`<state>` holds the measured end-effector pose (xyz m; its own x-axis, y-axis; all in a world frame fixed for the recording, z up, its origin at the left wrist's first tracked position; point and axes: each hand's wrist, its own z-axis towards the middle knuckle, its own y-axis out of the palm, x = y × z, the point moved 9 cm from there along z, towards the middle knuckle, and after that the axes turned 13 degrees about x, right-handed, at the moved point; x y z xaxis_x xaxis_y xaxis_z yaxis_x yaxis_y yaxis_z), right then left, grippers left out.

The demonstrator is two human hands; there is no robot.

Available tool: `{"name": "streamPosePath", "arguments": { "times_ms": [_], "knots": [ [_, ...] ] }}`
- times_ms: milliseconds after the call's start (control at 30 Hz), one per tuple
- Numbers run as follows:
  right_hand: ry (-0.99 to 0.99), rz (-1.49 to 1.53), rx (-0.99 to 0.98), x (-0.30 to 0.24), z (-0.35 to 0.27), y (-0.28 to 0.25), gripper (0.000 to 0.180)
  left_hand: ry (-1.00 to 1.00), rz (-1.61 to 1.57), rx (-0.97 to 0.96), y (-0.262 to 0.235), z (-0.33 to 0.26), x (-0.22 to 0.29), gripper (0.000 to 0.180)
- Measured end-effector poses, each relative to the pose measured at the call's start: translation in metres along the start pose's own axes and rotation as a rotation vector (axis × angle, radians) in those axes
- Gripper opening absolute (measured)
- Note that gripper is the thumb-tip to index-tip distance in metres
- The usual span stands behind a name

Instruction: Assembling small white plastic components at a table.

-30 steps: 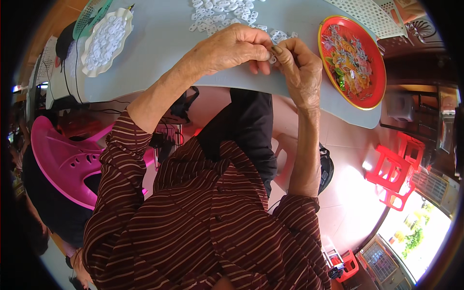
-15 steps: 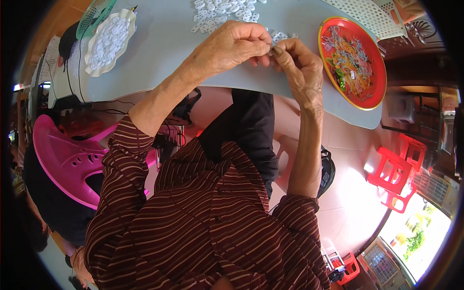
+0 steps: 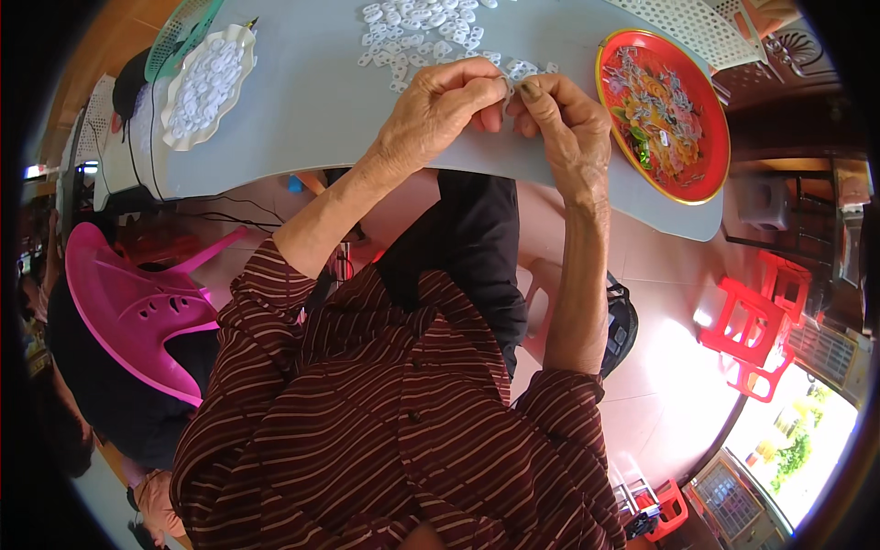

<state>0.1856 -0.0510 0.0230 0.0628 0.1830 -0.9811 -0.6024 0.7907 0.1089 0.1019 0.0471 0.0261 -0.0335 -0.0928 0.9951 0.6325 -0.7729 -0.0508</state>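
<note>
Over the near part of the grey table [image 3: 302, 119] my two hands meet, thumbs and forefingers closed. My left hand [image 3: 445, 108] pinches a small white plastic piece [image 3: 508, 86], mostly hidden by the fingertips. Close beside it, my right hand [image 3: 570, 128] is closed in a pinch too; what it holds is too small to make out. Just beyond the fingers lies a loose spread of small white plastic pieces with holes [image 3: 423, 37]. To the right stands a red round tray [image 3: 701, 174] with a gold rim and flower print, holding many small metallic bits.
At the left, a white wavy-edged dish [image 3: 174, 137] is heaped with similar white pieces, beside a green mesh basket [image 3: 179, 37]. A white perforated basket [image 3: 706, 32] stands at the far right. Below are a pink plastic chair [image 3: 128, 302] and red stools [image 3: 747, 321].
My left hand has dropped slightly toward me, and its forearm has swung inward to the right. My fingertips have drawn a little apart, showing the white piece and more of the spread behind.
</note>
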Motion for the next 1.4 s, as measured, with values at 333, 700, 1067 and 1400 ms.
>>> {"name": "streamPosePath", "arguments": {
  "times_ms": [333, 700, 1067, 1400],
  "knots": [
    [-0.056, -0.036, 0.037, -0.005, -0.001, 0.001, 0.015, -0.065, -0.105, -0.078, 0.005, -0.004, -0.006, 0.024],
    [-0.008, -0.210, 0.030, -0.005, -0.003, 0.004, 0.020, 0.219, 0.101, -0.009, 0.001, -0.014, -0.002, 0.018],
    [-0.028, -0.041, -0.041, -0.004, -0.001, 0.008, 0.018, 0.127, 0.028, 0.024, -0.003, -0.010, -0.004, 0.019],
    [-0.029, -0.109, -0.028, 0.000, 0.001, 0.005, 0.013, 0.101, 0.013, 0.006, -0.003, -0.007, -0.007, 0.018]
  ]
}}
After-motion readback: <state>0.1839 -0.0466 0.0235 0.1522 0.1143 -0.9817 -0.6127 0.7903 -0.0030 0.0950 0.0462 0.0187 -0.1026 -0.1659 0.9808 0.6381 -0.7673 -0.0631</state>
